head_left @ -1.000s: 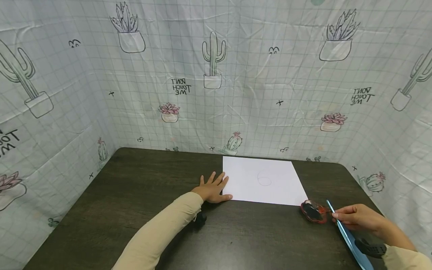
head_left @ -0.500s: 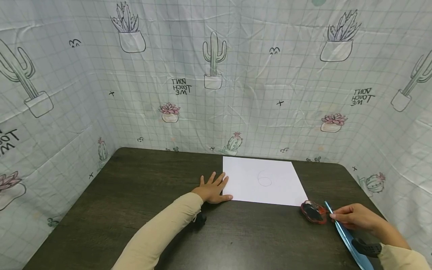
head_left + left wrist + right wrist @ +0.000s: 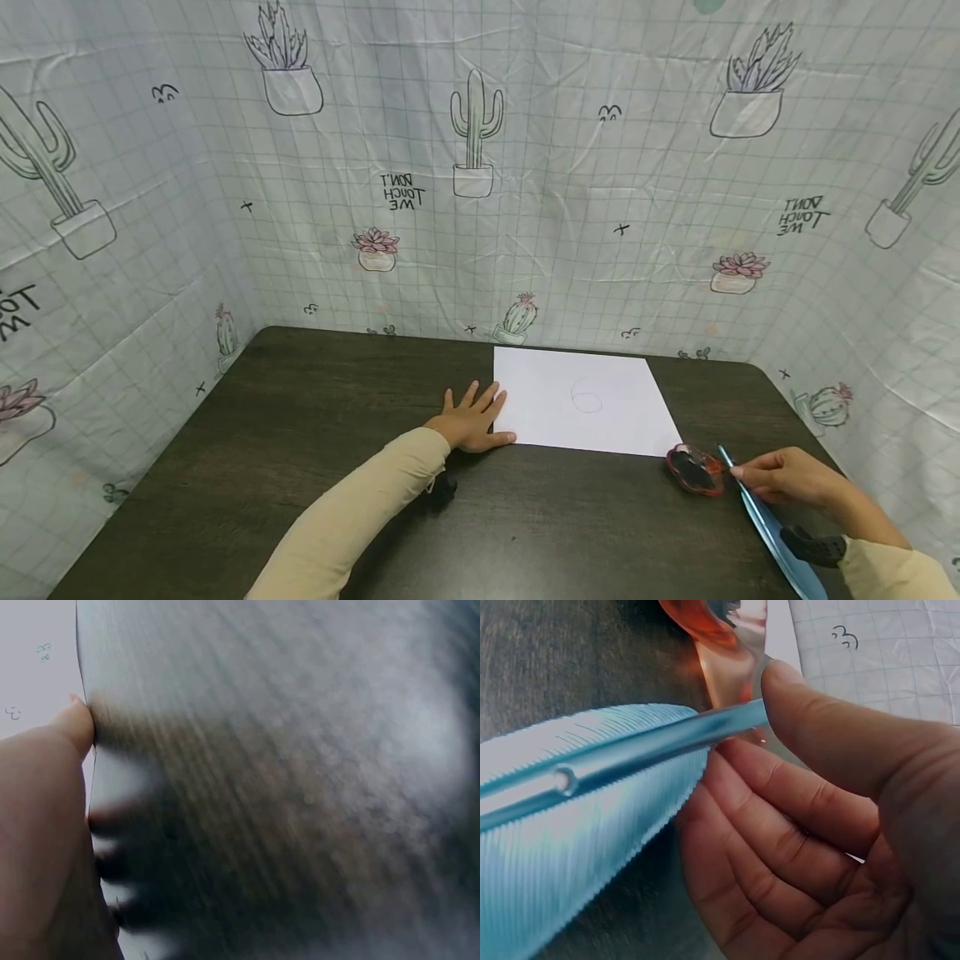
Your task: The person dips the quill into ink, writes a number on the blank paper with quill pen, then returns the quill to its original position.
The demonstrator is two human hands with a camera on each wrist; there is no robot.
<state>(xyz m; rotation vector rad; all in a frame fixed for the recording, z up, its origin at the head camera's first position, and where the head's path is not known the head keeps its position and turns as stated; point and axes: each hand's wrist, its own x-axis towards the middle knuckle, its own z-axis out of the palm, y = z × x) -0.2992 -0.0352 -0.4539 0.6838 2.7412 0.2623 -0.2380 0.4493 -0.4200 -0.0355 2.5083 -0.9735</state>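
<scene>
My left hand [image 3: 470,425] lies flat with fingers spread across the left edge of a white paper sheet [image 3: 543,400], which bears a faint "6". In the left wrist view its thumb presses the paper's edge. At the table's right, my right hand [image 3: 795,479] pinches a shiny blue feather [image 3: 772,529] near the narrow end of its stem. The right wrist view shows the feather's thick, tube-like stem [image 3: 630,761] with a small hole; the thumb covers the stem's far end. Red-framed sunglasses [image 3: 692,468] with dark lenses sit just left of the right fingertips.
Everything stands on a dark wood-grain table [image 3: 300,467]. A white grid cloth [image 3: 562,167] printed with cacti surrounds its back and sides. The sunglasses lie at the paper's near right corner. A dark band [image 3: 810,548] is worn on the right wrist.
My right hand has shifted slightly left, and the feather's narrow end has moved left with it. The left hand, paper and sunglasses have stayed in place.
</scene>
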